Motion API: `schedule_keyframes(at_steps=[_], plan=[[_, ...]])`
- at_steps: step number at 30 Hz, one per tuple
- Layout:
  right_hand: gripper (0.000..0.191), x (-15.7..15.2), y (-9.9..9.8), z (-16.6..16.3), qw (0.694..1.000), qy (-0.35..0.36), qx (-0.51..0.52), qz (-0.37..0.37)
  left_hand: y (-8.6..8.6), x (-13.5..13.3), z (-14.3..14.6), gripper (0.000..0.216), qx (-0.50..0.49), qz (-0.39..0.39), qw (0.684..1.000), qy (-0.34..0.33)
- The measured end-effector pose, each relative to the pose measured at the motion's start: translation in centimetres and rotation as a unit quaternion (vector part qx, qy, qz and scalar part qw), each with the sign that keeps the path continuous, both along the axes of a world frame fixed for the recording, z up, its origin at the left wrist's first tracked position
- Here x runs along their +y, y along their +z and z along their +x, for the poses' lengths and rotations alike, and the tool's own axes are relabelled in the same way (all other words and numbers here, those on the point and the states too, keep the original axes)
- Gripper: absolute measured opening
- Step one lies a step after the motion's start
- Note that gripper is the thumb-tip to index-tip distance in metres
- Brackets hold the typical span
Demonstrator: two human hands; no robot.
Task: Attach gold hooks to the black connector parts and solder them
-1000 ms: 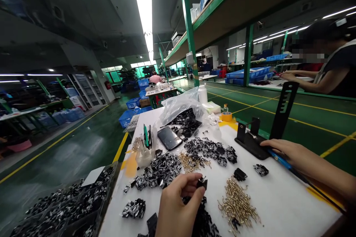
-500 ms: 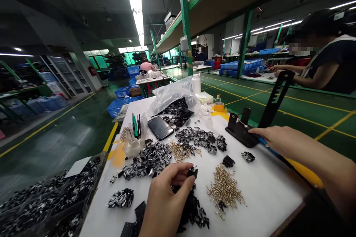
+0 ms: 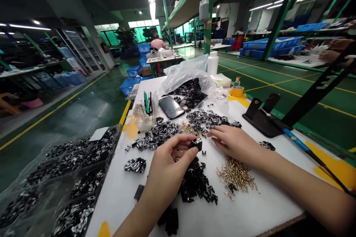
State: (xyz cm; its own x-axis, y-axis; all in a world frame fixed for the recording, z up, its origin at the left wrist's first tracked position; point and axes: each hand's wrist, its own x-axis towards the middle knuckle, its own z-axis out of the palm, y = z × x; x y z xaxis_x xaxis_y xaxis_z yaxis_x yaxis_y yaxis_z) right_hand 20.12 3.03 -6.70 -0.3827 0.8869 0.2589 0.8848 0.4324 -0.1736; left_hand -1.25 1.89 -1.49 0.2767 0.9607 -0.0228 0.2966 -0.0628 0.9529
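My left hand (image 3: pixel 174 161) is closed, pinching a small black part with a shiny metal piece (image 3: pixel 197 144) between thumb and fingertips. Just to its right, my right hand (image 3: pixel 232 142) reaches over the table with its fingers stretched and slightly apart, and I see nothing held in them. Its fingertips are close to a pile of black-and-silver clips (image 3: pixel 204 118). Under my left hand lies a heap of small black parts (image 3: pixel 196 183). Below my right hand is a pile of brass-coloured bent pins (image 3: pixel 237 176). A blue-handled soldering iron (image 3: pixel 297 142) rests in a black stand (image 3: pixel 258 120).
A phone (image 3: pixel 171 107) lies beyond the piles, before a clear plastic bag (image 3: pixel 189 68) of black parts. Orange tape (image 3: pixel 237 91) and a white bottle (image 3: pixel 213 63) stand at the back. Left of the table, a compartmented tray (image 3: pixel 52 189) holds many clips. Co-workers sit further off.
My right hand has left the soldering iron and stand and come left over the table, near my left hand. My left hand still holds the small black part. The view has shifted to the right.
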Motion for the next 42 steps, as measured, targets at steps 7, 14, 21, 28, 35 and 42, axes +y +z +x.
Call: schedule_keyframes(at_steps=[7,14,21,28,35,42], plan=[[0.016,0.0,-0.4,0.6,0.999,-0.034,0.013,-0.028,0.2,0.2,0.0,0.017,-0.189,-0.159,0.969,-0.003],[0.014,-0.9,1.5,2.3,0.988,0.021,0.039,-0.147,-0.4,0.4,-0.5,0.016,-0.270,-0.247,0.929,-0.045],[0.009,-2.7,2.8,2.1,0.954,0.099,0.043,-0.278,-0.2,0.2,-0.1,0.013,-0.276,-0.280,0.919,-0.023],[0.008,-3.2,1.7,0.7,0.950,0.097,0.055,-0.292,-0.2,-0.1,0.3,0.020,-0.281,-0.305,0.909,-0.036],[0.010,-3.6,2.6,0.6,0.949,0.109,0.058,-0.290,-0.2,-0.1,0.4,0.016,-0.281,-0.293,0.911,-0.065],[0.014,-3.7,2.7,0.4,0.954,0.114,0.076,-0.268,-0.4,-0.4,0.6,0.017,-0.199,-0.198,0.959,-0.028]])
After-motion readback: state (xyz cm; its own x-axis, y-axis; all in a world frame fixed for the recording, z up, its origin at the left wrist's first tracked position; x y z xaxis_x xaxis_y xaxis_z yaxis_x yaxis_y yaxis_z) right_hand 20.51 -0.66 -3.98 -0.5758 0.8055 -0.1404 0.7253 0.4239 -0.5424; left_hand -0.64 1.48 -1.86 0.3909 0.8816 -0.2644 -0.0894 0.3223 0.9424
